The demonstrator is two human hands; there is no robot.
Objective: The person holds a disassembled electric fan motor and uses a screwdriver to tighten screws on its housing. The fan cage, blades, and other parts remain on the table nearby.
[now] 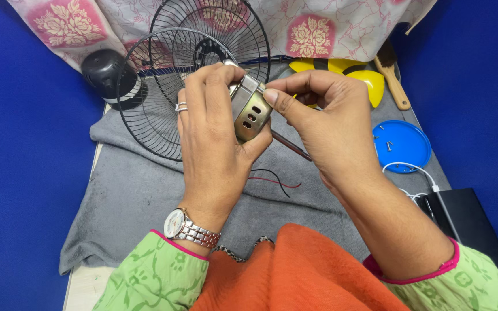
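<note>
My left hand point(211, 135) wraps around a round metal fan motor point(250, 112) with slotted vents, holding it above a grey towel point(139, 196). My right hand point(327, 115) pinches the motor's upper edge with thumb and forefinger; a thin dark rod, maybe a screwdriver shaft point(292, 147), sticks out below this hand. Red and black wires point(275, 181) hang from the motor and lie on the towel. A ring and a metal wristwatch are on the left hand and wrist.
Two black wire fan guards point(162, 86) lean at the back, next to a black motor housing point(104, 70). Yellow fan blades point(364, 78), a wooden-handled brush point(396, 86), a blue lid holding small screws point(402, 144), a white cable and a black box point(468, 222) sit on the right.
</note>
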